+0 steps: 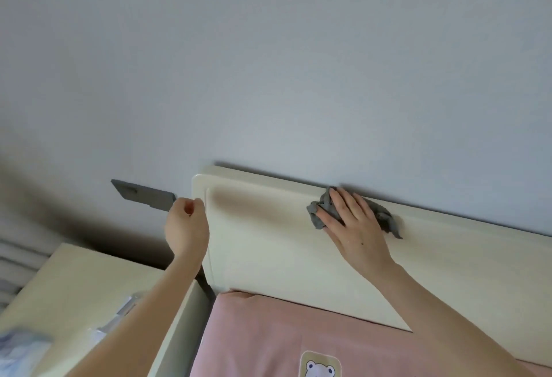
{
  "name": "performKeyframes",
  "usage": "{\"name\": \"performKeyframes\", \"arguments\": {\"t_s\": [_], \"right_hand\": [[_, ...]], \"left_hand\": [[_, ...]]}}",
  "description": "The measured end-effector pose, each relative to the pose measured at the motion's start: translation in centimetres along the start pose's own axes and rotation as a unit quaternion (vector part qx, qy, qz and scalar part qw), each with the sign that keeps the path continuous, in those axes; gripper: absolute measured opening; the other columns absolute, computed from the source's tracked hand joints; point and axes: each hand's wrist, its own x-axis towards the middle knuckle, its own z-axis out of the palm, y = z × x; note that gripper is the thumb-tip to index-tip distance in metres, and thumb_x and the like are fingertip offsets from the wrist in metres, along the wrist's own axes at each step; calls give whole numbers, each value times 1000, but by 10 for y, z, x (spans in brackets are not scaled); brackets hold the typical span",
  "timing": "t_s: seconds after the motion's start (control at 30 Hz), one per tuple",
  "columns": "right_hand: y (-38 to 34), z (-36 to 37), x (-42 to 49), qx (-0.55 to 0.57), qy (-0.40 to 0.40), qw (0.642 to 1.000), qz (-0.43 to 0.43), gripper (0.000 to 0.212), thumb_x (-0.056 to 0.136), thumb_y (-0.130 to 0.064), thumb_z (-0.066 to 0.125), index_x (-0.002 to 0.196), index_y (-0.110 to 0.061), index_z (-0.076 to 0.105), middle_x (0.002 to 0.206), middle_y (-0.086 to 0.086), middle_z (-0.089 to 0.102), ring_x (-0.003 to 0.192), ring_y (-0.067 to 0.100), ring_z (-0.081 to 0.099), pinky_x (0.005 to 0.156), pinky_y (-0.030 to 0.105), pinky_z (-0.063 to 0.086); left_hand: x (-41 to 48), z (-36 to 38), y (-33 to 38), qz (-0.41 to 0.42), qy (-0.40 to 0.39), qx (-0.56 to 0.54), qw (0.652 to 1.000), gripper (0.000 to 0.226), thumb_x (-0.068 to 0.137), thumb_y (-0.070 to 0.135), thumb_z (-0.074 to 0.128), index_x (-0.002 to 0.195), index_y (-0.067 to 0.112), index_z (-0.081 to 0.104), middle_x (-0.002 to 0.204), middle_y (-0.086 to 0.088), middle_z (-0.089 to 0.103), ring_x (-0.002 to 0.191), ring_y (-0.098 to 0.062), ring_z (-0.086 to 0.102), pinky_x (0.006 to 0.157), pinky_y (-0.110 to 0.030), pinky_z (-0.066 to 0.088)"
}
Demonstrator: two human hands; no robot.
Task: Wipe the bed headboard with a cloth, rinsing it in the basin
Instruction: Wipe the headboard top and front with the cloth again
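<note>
The cream headboard [268,242] stands against a pale grey wall, its top edge slanting down to the right. My right hand [355,224] lies flat with fingers spread on a crumpled grey cloth [321,210], pressing it on the headboard near the top edge. My left hand [186,227] is raised just left of the headboard's left corner, fingers curled into a loose fist, holding nothing. No basin is in view.
A dark grey wall plate [143,194] sits on the wall left of the headboard. A cream bedside cabinet [74,284] stands at lower left with blurred items on it. Pink bedding [268,337] with a bear patch lies below the headboard.
</note>
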Motion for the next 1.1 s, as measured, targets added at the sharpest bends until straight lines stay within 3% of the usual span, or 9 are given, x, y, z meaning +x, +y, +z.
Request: {"name": "performKeyframes", "arguments": {"t_s": [0.07,0.2,0.27,0.53,0.67,0.73,0.8,0.9,1.1], "right_hand": [[-5,5,21,-13,16,998,-62,40,87,-6,54,125,-21,56,129,19,55,119,36,49,100,45,36],[-50,17,69,-5,23,991,-129,56,93,-1,13,117,-16,61,127,20,56,115,38,53,96,43,35],[-77,25,92,-28,33,987,-153,58,96,-4,9,115,-16,63,129,20,56,117,38,53,98,43,35],[-151,81,138,-147,78,958,-234,55,91,-14,16,143,-18,34,155,11,23,143,35,19,114,53,3],[-109,143,19,-308,-64,864,-393,63,85,-18,28,148,-17,23,156,16,-7,142,38,-14,109,58,-22],[-95,161,-1,-304,-69,859,-405,72,78,-14,41,148,-15,24,156,16,-14,143,35,-16,113,53,-19],[-94,152,23,-211,22,900,-381,82,70,-11,54,146,-17,24,158,10,2,146,27,-5,116,46,-13],[-112,97,92,-161,124,936,-286,53,88,-20,44,141,-27,37,153,2,28,143,27,17,115,50,-2],[-180,106,142,-188,167,950,-186,46,97,-34,35,143,-31,33,157,12,15,141,46,9,105,70,-3]], "left_hand": [[-4,-9,-8,-6,27,-9,1000,20,91,21,46,78,7,52,64,-3,49,57,-18,41,55,-29,35],[-8,-23,-24,-13,62,-39,997,18,90,22,48,81,9,56,68,-3,54,62,-20,44,60,-31,37],[-4,-27,-32,-16,74,-53,996,19,90,23,48,80,9,56,68,-3,55,63,-21,45,61,-31,37],[40,-28,-70,17,93,-89,992,17,92,23,50,83,11,58,71,0,58,64,-15,49,58,-26,38],[54,-18,-96,11,65,-81,995,19,91,23,49,83,8,58,69,1,56,64,-17,48,62,-30,39],[60,-12,-111,11,55,-83,995,18,91,24,49,84,10,58,71,2,57,65,-16,49,62,-28,39],[67,-6,-125,11,51,-86,995,17,92,24,48,87,11,58,72,2,57,67,-16,51,62,-27,39],[79,0,-146,9,49,-103,993,18,92,26,48,88,12,58,75,3,58,72,-17,53,66,-29,41],[95,15,-188,18,72,-148,986,19,91,25,49,86,10,59,76,1,60,75,-19,56,69,-31,45]]}}
